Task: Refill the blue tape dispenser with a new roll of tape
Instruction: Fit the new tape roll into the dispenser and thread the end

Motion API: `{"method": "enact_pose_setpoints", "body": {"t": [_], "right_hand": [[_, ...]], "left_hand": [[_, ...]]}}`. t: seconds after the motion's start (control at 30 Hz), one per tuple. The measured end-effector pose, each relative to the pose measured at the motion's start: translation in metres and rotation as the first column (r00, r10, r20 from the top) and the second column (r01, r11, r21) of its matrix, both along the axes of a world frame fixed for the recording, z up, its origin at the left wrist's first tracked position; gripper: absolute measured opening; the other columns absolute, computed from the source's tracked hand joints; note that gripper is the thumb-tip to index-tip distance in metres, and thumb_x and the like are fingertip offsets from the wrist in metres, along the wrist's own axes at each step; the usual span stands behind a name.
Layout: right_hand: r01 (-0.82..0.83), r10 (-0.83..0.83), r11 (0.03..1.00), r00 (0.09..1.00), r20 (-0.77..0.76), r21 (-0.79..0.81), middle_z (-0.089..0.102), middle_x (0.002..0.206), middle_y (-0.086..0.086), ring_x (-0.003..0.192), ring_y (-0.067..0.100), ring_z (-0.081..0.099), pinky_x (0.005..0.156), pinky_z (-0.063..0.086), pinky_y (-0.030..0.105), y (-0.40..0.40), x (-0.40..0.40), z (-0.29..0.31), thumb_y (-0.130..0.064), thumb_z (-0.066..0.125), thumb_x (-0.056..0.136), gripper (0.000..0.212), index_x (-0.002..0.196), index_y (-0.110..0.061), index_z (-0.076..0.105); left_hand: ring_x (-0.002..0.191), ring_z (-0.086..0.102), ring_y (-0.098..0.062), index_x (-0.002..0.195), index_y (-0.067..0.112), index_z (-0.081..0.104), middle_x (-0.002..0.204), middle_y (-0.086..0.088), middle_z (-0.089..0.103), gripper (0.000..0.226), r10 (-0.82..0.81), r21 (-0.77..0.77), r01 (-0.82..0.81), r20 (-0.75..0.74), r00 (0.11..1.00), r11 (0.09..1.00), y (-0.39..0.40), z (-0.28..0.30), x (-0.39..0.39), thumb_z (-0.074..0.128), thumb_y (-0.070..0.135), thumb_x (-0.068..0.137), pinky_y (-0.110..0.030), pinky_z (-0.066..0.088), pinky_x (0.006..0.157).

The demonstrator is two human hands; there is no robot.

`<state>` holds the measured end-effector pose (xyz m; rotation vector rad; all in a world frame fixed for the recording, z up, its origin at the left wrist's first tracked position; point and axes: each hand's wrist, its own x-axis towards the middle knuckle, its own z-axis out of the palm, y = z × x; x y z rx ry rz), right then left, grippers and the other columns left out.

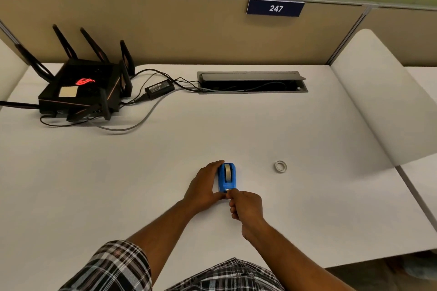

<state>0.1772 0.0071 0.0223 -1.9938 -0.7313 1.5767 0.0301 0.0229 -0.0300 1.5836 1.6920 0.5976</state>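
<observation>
The blue tape dispenser (227,177) stands on the white desk (165,160) in front of me, with a roll of tape seated in it. My left hand (204,186) wraps around its left side and holds it. My right hand (246,204) is closed at the dispenser's near end, thumb and forefinger pinched at the cutter where the tape end lies. A second small roll (280,166), pale and ring-shaped, lies flat on the desk to the right, apart from both hands.
A black router (80,87) with antennas sits at the back left, its power brick (159,88) and cables trailing to an open cable tray (251,82) at the back. A white side panel (378,101) rises at the right.
</observation>
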Motion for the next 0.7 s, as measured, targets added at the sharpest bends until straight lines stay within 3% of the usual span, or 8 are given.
{"method": "enact_pose_setpoints", "body": {"t": [0.5,0.7], "right_hand": [[-0.003,-0.002,0.997,0.998,-0.066,-0.077,0.065,0.056,0.004,0.048,0.016,0.055,0.048,0.051,0.027,0.001,0.003,-0.012,-0.034,0.065,0.090,0.030,0.083,-0.007,0.076],[0.008,-0.015,0.994,0.998,-0.060,-0.109,0.065,0.060,0.007,0.051,0.018,0.057,0.051,0.054,0.027,0.008,-0.002,-0.011,-0.034,0.062,0.093,0.032,0.087,-0.006,0.075]], "left_hand": [[0.132,0.043,-0.008,0.147,0.034,0.028,0.150,0.011,0.042,0.105,0.005,-0.012,-0.005,-0.015,1.000,1.000,0.000,0.005,0.001,0.077,0.068,0.061,-0.018,0.030,0.103],[0.133,0.044,-0.011,0.148,0.032,0.028,0.151,0.009,0.042,0.103,0.018,-0.015,-0.019,-0.035,0.999,1.000,-0.002,0.007,0.004,0.079,0.063,0.065,-0.019,0.030,0.104]]}}
